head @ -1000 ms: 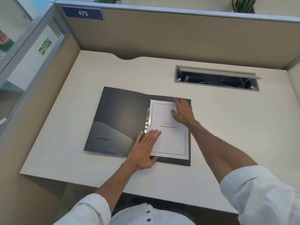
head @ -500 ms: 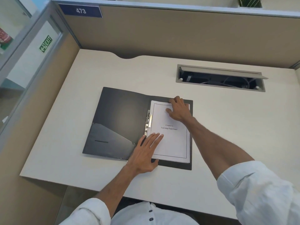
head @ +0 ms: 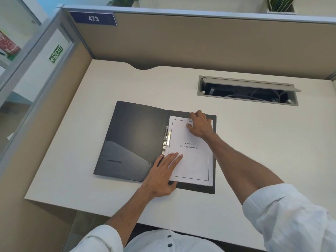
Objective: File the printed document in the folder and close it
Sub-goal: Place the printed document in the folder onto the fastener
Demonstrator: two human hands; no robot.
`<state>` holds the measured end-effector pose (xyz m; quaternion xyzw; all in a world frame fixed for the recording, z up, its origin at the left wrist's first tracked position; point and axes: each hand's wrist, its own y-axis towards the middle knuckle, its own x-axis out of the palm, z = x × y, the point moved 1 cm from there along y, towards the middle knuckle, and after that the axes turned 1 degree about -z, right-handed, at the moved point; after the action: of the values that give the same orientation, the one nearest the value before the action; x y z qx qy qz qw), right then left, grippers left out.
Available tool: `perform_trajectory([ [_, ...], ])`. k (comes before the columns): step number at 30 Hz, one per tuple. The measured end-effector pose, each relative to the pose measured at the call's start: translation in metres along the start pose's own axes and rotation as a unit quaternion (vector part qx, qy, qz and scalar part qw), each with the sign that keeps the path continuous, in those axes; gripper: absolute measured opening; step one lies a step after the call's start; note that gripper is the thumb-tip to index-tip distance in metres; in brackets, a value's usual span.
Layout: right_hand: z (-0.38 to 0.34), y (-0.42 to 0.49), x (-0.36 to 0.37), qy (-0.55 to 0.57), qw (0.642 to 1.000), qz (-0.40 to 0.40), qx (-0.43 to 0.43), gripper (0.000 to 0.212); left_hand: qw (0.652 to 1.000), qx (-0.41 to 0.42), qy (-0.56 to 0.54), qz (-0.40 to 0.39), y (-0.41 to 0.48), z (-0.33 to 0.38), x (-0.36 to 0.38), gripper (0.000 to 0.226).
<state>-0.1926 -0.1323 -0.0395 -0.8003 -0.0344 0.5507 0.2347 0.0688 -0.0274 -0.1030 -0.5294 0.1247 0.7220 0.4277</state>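
A black folder (head: 138, 135) lies open flat on the pale desk (head: 254, 142). A white printed document (head: 194, 160), titled "Chapter 6 Learning Experience", rests on the folder's right half beside the metal clip (head: 167, 140) at the spine. My left hand (head: 163, 175) lies flat with fingers spread on the document's lower left corner and the folder. My right hand (head: 200, 124) presses with curled fingers on the document's top edge. Neither hand grips anything.
An open cable tray (head: 247, 91) with wires is recessed in the desk at the back right. Beige cubicle walls (head: 181, 44) close off the back and left, with a "473" label (head: 93, 18). The desk's front edge is near my body.
My right hand's fingers have curled and shifted slightly along the document's top edge. My left hand stays flat at the lower left corner. The document and folder have not visibly moved.
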Motion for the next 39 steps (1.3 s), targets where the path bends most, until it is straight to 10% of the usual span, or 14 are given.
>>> perform_trajectory([
  [14, 0.001, -0.010, 0.000, 0.069, 0.996, 0.049, 0.013, 0.046, 0.999, -0.003, -0.019, 0.026, -0.004, -0.002, -0.003, 0.098],
  [22, 0.032, -0.093, 0.047, 0.327, 0.893, 0.208, 0.228, 0.037, 0.946, -0.215, -0.154, 0.186, -0.004, 0.005, -0.012, 0.053],
  [39, 0.040, -0.159, 0.089, 0.318, 0.895, 0.143, 0.279, 0.023, 0.907, -0.299, -0.205, 0.213, -0.007, 0.036, -0.001, 0.022],
])
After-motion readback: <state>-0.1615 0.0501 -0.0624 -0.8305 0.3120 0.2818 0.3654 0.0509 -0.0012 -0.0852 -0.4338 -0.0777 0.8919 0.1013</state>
